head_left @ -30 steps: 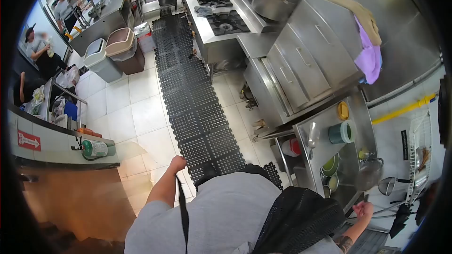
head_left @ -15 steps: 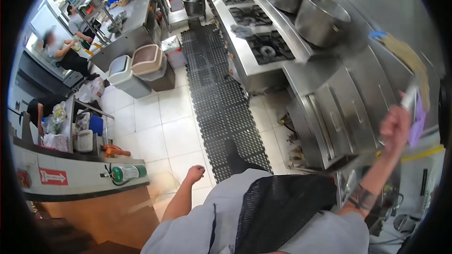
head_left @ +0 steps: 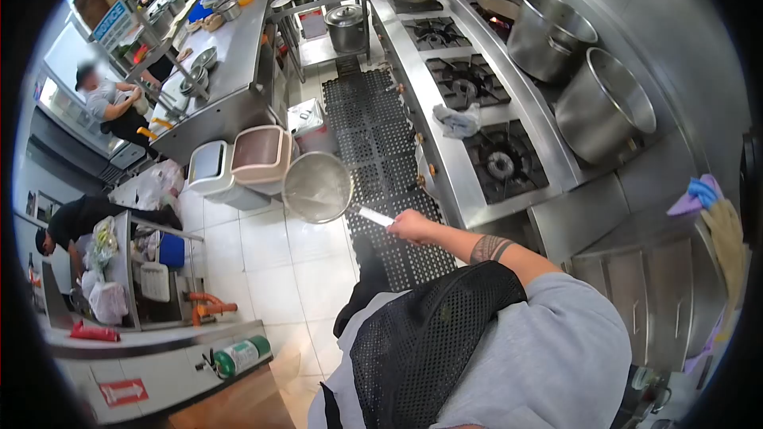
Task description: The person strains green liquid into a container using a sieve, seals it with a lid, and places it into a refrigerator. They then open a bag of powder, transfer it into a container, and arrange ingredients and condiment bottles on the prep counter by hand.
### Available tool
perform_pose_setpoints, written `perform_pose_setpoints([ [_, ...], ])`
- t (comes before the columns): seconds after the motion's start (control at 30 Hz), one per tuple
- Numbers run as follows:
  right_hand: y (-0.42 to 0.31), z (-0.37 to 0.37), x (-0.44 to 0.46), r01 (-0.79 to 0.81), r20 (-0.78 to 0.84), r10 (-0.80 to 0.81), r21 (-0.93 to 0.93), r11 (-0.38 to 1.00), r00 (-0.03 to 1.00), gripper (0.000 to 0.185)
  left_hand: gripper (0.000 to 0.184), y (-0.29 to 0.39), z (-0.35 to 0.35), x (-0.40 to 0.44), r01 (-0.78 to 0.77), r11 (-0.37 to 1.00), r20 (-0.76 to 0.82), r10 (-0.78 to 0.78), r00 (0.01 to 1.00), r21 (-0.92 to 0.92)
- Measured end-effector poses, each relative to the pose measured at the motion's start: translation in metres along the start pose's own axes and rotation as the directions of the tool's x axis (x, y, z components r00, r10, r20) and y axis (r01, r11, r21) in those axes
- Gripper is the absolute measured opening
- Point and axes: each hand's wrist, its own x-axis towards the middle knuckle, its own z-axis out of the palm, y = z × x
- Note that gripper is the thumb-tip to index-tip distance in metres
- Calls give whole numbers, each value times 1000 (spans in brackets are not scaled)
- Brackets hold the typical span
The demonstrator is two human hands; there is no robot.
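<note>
Above floor (head_left: 272,274), strainer (head_left: 318,188) pointing left, slightly forward

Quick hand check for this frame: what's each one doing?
Left hand: not in view, so its state can't be told.
Right hand: closed on the white handle of a round mesh strainer.

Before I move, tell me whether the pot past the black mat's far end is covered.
Covered: a metal lid sits over the top of the pot.

Round mesh strainer (head_left: 318,188), white handle
</note>
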Motion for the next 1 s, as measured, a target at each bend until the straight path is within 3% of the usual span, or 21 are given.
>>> perform_pose_setpoints([
  [0.03, -17, -7, 17, 0, 75, -6, 83, 997, 997, 28, 21, 17, 1, 22, 25, 1000, 29, -26, 999, 11],
  [0.1, -50, -27, 55, 2, 78, -7, 61, 998, 997, 28, 21, 54, -7, 72, 34, 998, 83, -38, 996, 46],
  [0.23, -121, -81, 119, 31, -93, -14, 180, 983, 996, 26, 21, 137, -56, 193, -24, 1000, 134, 21, 991, 20],
  [0.3, -146, -118, 159, 101, -208, -29, 342, 934, 978, 25, 21, 185, -94, 256, -64, 997, 133, 67, 989, -31],
  [0.4, -195, -195, 213, 188, -402, -39, 339, 922, 915, 30, 21, 261, -180, 368, -93, 947, 31, 108, 994, -307],
  [0.47, -233, -252, 237, 311, -458, -46, 523, 794, 888, 29, 21, 330, -258, 447, -115, 791, -85, 79, 993, -601],
  [0.53, -268, -317, 271, 388, -530, -76, 508, 769, 845, 30, 22, 412, -337, 495, -190, 706, -185, 84, 979, -682],
  [0.6, -301, -391, 316, 461, -625, -79, 479, 747, 776, 31, 29, 497, -387, 516, -305, 732, -303, 141, 943, -609],
  [0.7, -361, -507, 359, 542, -639, -52, 603, 585, 767, 24, 15, 556, -404, 557, -374, 732, -327, 216, 920, -569],
  [0.73, -377, -551, 377, 591, -648, -94, 613, 524, 756, 24, 14, 561, -398, 569, -359, 811, -309, 232, 922, -461],
  [0.77, -403, -590, 393, 600, -694, -30, 600, 529, 720, 24, 17, 560, -383, 579, -342, 874, -290, 247, 924, -345],
  [0.8, -422, -633, 411, 664, -746, 9, 598, 449, 666, 25, 20, 554, -360, 584, -413, 885, -271, 352, 896, -216],
  [0.83, -424, -694, 444, 705, -780, -32, 547, 451, 625, 16, 21, 567, -342, 586, -377, 921, -186, 355, 916, -97],
  [0.87, -444, -725, 449, 749, -853, -16, 449, 488, 522, 16, 21, 582, -324, 589, -305, 952, -68, 304, 950, -7],
  [0.9, -453, -772, 463, 718, -852, -23, 426, 551, 523, 25, 21, 600, -306, 592, -251, 965, 43, 249, 968, 81],
  [0.97, -478, -838, 481, 797, -879, 110, 469, 381, 465, 24, 22, 647, -291, 606, -152, 982, 178, 131, 975, 112],
  [1.0, -484, -870, 487, 769, -887, 127, 449, 455, 443, 23, 23, 672, -289, 614, -100, 990, 217, 77, 973, 100],
])
